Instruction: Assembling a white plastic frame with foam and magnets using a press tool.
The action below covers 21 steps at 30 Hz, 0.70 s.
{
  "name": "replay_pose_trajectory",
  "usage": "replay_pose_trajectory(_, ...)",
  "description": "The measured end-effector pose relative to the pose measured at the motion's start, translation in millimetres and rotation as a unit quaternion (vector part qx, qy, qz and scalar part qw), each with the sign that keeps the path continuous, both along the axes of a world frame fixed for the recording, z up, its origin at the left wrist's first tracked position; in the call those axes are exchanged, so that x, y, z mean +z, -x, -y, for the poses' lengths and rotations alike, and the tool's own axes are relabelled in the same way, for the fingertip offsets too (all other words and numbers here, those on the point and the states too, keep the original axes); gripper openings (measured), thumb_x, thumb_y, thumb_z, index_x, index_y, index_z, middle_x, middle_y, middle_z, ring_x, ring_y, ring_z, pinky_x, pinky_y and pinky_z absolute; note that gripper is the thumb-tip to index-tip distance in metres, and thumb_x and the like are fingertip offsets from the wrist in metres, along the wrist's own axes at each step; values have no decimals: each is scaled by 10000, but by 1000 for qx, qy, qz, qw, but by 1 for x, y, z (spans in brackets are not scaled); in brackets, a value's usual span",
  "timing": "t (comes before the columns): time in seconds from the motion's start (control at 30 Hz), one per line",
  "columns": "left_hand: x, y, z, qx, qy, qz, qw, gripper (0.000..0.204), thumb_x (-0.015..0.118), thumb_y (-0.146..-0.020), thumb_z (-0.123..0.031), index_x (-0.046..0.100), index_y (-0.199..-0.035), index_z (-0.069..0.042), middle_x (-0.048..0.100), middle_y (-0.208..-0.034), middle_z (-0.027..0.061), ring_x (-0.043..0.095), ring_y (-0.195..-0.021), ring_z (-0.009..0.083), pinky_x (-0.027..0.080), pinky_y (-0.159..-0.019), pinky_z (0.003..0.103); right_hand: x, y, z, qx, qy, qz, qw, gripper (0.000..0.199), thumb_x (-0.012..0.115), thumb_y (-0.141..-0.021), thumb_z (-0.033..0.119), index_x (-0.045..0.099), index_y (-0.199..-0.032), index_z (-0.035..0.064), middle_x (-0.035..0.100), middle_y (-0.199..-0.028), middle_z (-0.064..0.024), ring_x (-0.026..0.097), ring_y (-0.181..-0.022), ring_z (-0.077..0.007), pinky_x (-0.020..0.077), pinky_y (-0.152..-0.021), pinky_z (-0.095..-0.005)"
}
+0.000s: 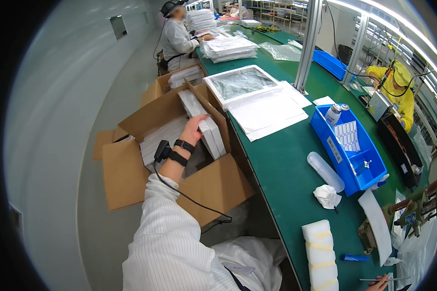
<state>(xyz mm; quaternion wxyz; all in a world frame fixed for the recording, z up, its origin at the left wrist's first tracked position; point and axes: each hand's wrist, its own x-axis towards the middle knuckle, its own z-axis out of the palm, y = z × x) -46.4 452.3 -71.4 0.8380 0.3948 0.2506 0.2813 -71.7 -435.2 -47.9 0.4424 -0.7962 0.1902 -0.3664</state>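
Note:
My left hand reaches into an open cardboard box on the left. Its fingers close over the upper edge of a flat white slab in clear plastic wrap, which stands on edge against the box's right side. Other wrapped white slabs lie in the box beside it. At the bottom right edge, my right hand is only partly in view. The fingers seem closed about a thin grey rod above the green table; the rest of that hand is cut off.
A white-framed panel and white sheets lie on the table. Nearer are a blue parts bin, a crumpled white cloth, a white padded bundle and a metal fixture. Two co-workers sit farther off.

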Motion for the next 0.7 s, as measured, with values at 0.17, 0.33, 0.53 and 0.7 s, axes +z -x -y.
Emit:
replay_pose_trajectory(0.17, 68, 53, 33, -16, -67, 20, 997, 361, 641, -844, -28, 556, -1187, 44, 652, -1049, 147, 661, -951, 291, 553, -870, 415, 6, 1, -3, -17, 36, -19, 999, 414, 545, -1011, 285, 602, -1167, -93, 649, -988, -204, 592, -800, -261, 484, -713, -370)
replay_pose_trajectory(0.33, 162, 115, 78, 19, -141, 2, 990, 408, 655, -843, -54, 543, -1220, 52, 647, -1062, 143, 662, -958, 274, 549, -867, 397, 25, 6, -30, 6, 16, -56, 998, 451, 539, -1011, 304, 564, -1253, -76, 635, -1093, -219, 605, -890, -272, 492, -778, -363)
replay_pose_trajectory(0.53, 265, 154, 140, 83, -317, -4, 945, 542, 649, -848, -101, 462, -1344, 9, 629, -1069, 116, 659, -908, 228, 558, -824, 365, 50, 17, -60, 30, 4, -79, 996, 478, 533, -1011, 310, 542, -1317, -56, 616, -1196, -240, 609, -981, -293, 491, -848, -359)
replay_pose_trajectory(0.7, 306, 159, 150, 19, -331, 75, 940, 493, 636, -848, -74, 474, -1309, -6, 638, -1071, 111, 659, -916, 214, 561, -822, 338, 25, 6, -21, 69, -9, -120, 990, 439, 530, -1008, 292, 566, -1299, -34, 589, -1236, -263, 583, -1061, -333, 465, -905, -373)
